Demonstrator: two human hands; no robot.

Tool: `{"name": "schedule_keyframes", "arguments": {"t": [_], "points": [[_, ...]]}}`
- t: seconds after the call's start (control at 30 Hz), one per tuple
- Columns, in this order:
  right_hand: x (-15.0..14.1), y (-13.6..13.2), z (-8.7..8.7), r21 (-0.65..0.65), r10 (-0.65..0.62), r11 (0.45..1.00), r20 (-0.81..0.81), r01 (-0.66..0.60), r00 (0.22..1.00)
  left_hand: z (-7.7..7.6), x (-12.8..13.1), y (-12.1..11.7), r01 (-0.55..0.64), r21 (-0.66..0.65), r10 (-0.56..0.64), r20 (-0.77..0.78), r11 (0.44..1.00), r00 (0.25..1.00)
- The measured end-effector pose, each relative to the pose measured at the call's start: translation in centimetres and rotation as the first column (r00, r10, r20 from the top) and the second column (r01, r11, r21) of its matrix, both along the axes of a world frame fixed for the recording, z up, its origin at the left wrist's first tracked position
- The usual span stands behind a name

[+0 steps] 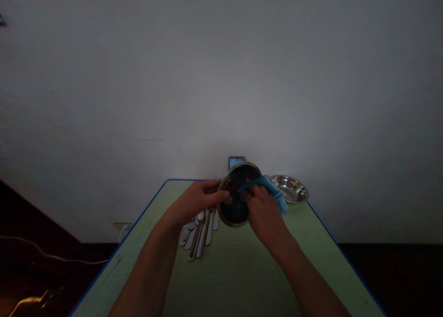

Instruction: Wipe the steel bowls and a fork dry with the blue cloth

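Note:
My left hand (202, 198) grips the left rim of a round metal bowl (235, 213), its thumb lying over the edge on the inner side. The bowl is lifted above the table and tilted so its dark, shiny inside faces me. In my right hand (263, 211) a blue and white cloth (275, 192) is bunched, and the fingers press it against the right part of the bowl's inside. Part of the cloth hangs out to the right of the hand. The fingers of my left hand behind the bowl are hidden.
Several pieces of cutlery (199, 236), some with wooden handles, lie on the pale green table (228, 280) left of the bowl. A shallow steel dish (294, 188) stands at the table's back right. Behind the bowl a small screen (237, 160) shows near the wall (221, 77).

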State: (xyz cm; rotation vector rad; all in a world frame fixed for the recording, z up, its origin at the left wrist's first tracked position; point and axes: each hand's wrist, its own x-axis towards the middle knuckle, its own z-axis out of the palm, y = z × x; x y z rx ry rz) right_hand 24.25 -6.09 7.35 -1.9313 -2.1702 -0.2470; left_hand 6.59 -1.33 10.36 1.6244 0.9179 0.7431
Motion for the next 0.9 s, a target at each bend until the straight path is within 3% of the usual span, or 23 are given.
{"name": "schedule_keyframes", "arguments": {"t": [0.9], "points": [[0.01, 0.46, 0.03, 0.093, -0.037, 0.995, -0.102, 0.047, 0.994, -0.16, -0.14, 0.16, 0.074, -0.031, -0.074, 0.003, 0.997, 0.997]]}}
